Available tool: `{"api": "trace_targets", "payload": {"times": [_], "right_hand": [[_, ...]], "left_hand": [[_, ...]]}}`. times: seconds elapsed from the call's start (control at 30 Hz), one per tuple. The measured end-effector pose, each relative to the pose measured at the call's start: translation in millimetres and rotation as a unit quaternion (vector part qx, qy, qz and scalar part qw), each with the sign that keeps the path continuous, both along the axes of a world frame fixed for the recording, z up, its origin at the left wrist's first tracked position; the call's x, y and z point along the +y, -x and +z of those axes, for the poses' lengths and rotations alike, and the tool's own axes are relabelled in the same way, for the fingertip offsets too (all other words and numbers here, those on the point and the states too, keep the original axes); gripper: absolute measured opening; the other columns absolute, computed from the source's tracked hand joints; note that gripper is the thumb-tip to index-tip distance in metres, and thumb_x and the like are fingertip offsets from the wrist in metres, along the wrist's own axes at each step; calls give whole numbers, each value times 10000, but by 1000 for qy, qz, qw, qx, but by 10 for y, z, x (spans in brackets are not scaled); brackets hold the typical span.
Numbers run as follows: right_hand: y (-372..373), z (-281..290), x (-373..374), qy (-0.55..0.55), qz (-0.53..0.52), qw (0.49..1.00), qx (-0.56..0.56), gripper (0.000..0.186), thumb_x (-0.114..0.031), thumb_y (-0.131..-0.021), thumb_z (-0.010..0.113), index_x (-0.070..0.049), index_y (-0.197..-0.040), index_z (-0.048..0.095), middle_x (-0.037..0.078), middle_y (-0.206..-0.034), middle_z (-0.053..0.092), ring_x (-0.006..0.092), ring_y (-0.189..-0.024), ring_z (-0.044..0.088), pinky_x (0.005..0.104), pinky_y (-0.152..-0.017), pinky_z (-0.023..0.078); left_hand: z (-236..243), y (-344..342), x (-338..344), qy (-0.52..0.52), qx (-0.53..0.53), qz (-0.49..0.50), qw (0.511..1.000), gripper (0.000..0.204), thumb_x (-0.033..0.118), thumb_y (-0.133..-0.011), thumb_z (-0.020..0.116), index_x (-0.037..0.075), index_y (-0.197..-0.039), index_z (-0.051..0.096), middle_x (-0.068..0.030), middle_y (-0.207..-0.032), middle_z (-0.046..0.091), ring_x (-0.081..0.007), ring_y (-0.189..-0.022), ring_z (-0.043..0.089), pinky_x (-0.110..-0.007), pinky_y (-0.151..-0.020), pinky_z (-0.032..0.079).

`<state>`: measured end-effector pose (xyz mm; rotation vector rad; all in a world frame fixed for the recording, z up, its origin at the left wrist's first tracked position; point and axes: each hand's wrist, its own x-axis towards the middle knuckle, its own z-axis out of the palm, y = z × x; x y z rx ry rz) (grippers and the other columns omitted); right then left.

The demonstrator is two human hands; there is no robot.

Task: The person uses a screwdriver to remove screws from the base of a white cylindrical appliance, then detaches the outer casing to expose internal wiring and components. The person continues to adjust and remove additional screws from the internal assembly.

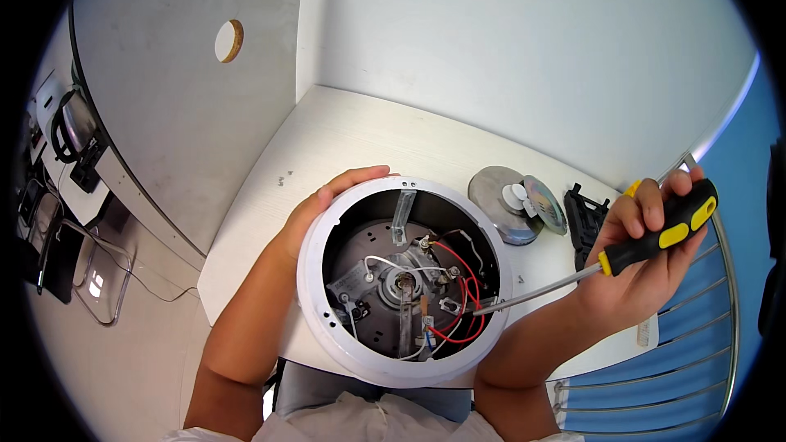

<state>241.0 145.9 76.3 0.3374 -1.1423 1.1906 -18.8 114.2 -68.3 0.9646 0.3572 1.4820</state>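
W/ L hand (301,221) curled round far-L side, holds white-rimmed, dark-lined round housing (311,290), open side up, at white surface's (368,127) near edge; w/ R hand (632,285), clasps blk-&-yellow, metal-shafted screwdriver (626,257), tip (478,313) by housing's R inner edge.

left hand (311,217): fingers gently curved | right hand (639,282): curled tight | forearms (246,319): bare

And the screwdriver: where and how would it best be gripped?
Probably by its thick black-and-yellow handle, from the right side, where the right hand holds it. That end points up and right, away from the round white housing; the slim metal shaft slopes down-left toward the housing and offers less to hold.
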Motion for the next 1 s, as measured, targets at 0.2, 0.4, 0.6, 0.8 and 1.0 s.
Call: {"api": "trace_targets", "payload": {"times": [0.2,0.4,0.6,0.8,1.0], "right_hand": [[244,-41,-97,-22,-42,998,-28,387,-278,-989,310,-34,-1284,365,97,-1155,487,174,-761,459,278,-609,405],[320,-36,-62,-78,0,995,-57,457,-359,-977,296,-11,-1254,402,104,-973,507,131,-657,416,211,-437,366],[296,-50,9,-84,-6,995,-51,517,-428,-963,301,-7,-1240,413,98,-940,497,134,-660,418,191,-424,369],[281,-67,56,-48,59,996,-51,509,-427,-957,349,7,-1213,417,102,-935,478,136,-673,440,192,-426,400],[295,-49,0,-36,78,995,-45,470,-369,-970,338,25,-1219,397,100,-908,466,126,-646,436,197,-408,409]], "left_hand": [[57,-49,-51,0,4,15,1000,755,581,-841,465,6,-1324,381,-154,-1337,430,-276,-1191,469,-397,-1004,393],[58,-39,-25,-7,21,14,1000,753,583,-841,463,16,-1329,377,-159,-1337,428,-287,-1186,471,-415,-998,397],[67,-57,-45,0,9,11,1000,745,581,-841,466,21,-1324,387,-158,-1323,443,-297,-1181,474,-428,-992,401],[61,-74,-39,-11,15,19,1000,737,582,-840,466,29,-1321,394,-161,-1318,447,-306,-1180,472,-436,-989,403],[74,-88,-64,15,0,20,1000,723,581,-846,457,39,-1320,399,-156,-1322,445,-294,-1181,474,-431,-988,404]]}}
